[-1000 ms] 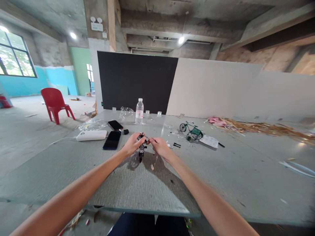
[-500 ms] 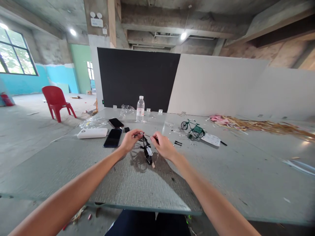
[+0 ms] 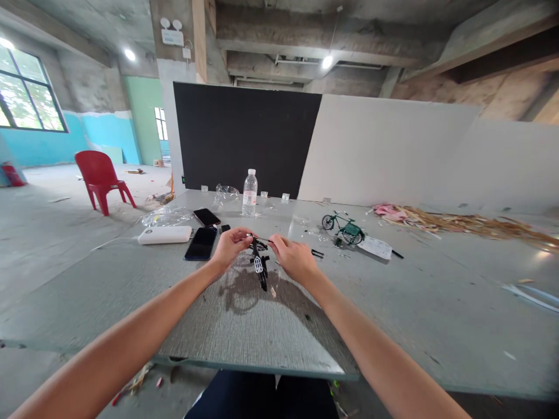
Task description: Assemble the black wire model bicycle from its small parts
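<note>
A small black model bicycle (image 3: 263, 278) with a white rear rack (image 3: 258, 266) is tilted over the table, its rear end toward me. My left hand (image 3: 233, 249) is closed, its fingertips pinching the bicycle at the handlebar end. My right hand (image 3: 293, 256) is closed round a thin screwdriver-like tool (image 3: 263, 239), whose narrow shaft reaches left to the handlebar by my left fingertips. The tool's grip is hidden in my fingers. A small black fork-shaped part (image 3: 318, 254) lies right of my right hand.
A green model bicycle (image 3: 345, 227) stands on the right, near a white card-like piece (image 3: 374, 248). Two phones (image 3: 201, 243), a white power bank (image 3: 165, 235) and a water bottle (image 3: 250, 195) are left and behind. Wood strips (image 3: 458, 222) lie far right.
The black bicycle has turned slightly, its rack swinging left, and its shadow has shifted left. My right hand has rolled over a little, its fingers more tucked in.
</note>
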{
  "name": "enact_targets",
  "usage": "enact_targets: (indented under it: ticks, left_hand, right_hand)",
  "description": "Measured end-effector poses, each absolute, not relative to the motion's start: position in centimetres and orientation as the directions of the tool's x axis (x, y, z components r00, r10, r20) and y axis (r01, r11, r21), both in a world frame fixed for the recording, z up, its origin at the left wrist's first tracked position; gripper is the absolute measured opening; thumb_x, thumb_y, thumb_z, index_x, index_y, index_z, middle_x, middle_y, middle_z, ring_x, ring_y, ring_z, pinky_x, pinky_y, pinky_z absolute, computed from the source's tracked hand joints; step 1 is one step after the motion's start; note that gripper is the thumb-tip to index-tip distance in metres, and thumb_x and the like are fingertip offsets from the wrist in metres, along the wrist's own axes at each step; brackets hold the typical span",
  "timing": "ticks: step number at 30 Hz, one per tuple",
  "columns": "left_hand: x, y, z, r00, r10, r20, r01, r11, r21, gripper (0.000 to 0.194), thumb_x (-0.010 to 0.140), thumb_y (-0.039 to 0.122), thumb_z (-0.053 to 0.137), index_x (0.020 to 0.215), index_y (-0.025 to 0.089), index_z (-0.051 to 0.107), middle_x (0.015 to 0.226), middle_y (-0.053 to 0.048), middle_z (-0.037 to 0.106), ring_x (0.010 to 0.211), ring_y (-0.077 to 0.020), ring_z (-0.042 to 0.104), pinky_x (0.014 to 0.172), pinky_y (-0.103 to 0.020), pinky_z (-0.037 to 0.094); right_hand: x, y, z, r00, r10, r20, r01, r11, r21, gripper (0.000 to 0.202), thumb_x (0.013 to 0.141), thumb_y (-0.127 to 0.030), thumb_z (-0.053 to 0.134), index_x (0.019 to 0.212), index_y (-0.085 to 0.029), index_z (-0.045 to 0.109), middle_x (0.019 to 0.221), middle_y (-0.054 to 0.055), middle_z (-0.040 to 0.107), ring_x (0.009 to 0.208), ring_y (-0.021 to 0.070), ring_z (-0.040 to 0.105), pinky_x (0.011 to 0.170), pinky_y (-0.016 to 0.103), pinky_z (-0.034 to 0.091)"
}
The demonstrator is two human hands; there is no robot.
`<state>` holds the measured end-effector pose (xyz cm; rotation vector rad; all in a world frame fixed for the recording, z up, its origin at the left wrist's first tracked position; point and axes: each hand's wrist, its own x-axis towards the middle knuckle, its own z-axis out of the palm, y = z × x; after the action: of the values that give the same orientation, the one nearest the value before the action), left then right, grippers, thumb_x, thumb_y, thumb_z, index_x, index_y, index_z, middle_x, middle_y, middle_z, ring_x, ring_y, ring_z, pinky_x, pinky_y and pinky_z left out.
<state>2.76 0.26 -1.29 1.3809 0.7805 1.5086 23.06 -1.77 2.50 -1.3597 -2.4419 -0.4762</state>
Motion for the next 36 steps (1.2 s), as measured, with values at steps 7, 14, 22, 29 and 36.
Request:
enact_targets:
  ticks: [7, 14, 22, 29, 36]
  left_hand:
    - [2.4, 0.0, -1.1, 0.115, 0.947, 0.301, -0.237, -0.268, 0.934, 0.038, 0.069, 0.043, 0.08, 0.091, 0.015, 0.067, 0.094, -0.007, 0.072, 0.079, -0.0161, 0.065, 0.066, -0.024, 0.047]
    - [1.9, 0.0, -1.1, 0.19, 0.949, 0.25, -0.267, -0.195, 0.944, 0.04, 0.067, 0.045, 0.08, 0.091, 0.016, 0.066, 0.097, -0.008, 0.07, 0.084, -0.0187, 0.065, 0.067, -0.026, 0.049]
    - [1.9, -0.2, -0.9, 0.212, 0.935, 0.285, -0.25, -0.23, 0.941, 0.039, 0.069, 0.043, 0.08, 0.091, 0.015, 0.065, 0.098, -0.009, 0.07, 0.084, -0.0187, 0.065, 0.07, -0.028, 0.05]
    - [1.8, 0.1, -1.1, 0.22, 0.934, 0.281, -0.238, -0.228, 0.944, 0.04, 0.068, 0.043, 0.081, 0.091, 0.014, 0.066, 0.097, -0.01, 0.071, 0.081, -0.0179, 0.065, 0.068, -0.027, 0.05]
    - [1.9, 0.2, -0.9, 0.213, 0.928, 0.305, -0.236, -0.254, 0.938, 0.04, 0.065, 0.041, 0.083, 0.089, 0.012, 0.068, 0.089, -0.01, 0.072, 0.075, -0.0171, 0.065, 0.068, -0.028, 0.05]
  right_hand:
    - [23.4, -1.4, 2.3, -0.571, 0.733, 0.369, 0.821, 0.502, 0.274, 0.04, 0.104, -0.033, 0.019, 0.114, -0.021, 0.056, 0.109, 0.013, 0.068, 0.075, 0.0208, 0.067, 0.059, 0.028, 0.032]
    - [23.5, -1.7, 2.7, -0.637, 0.703, 0.316, 0.768, 0.546, 0.335, 0.034, 0.1, -0.02, 0.027, 0.122, -0.022, 0.054, 0.11, 0.013, 0.066, 0.083, 0.0207, 0.067, 0.062, 0.027, 0.037]
    - [23.6, -1.5, 2.5, -0.654, 0.677, 0.339, 0.756, 0.561, 0.339, 0.035, 0.101, -0.023, 0.028, 0.127, -0.021, 0.052, 0.101, 0.011, 0.069, 0.072, 0.0189, 0.066, 0.056, 0.028, 0.034]
    - [23.4, -2.2, 2.8, -0.687, 0.652, 0.322, 0.726, 0.595, 0.344, 0.037, 0.1, -0.017, 0.028, 0.131, -0.02, 0.048, 0.101, 0.011, 0.068, 0.071, 0.0173, 0.065, 0.058, 0.027, 0.037]
    - [23.0, -2.5, 2.7, -0.657, 0.703, 0.271, 0.752, 0.587, 0.302, 0.034, 0.1, -0.02, 0.031, 0.13, -0.02, 0.048, 0.104, 0.011, 0.068, 0.079, 0.02, 0.067, 0.061, 0.027, 0.04]
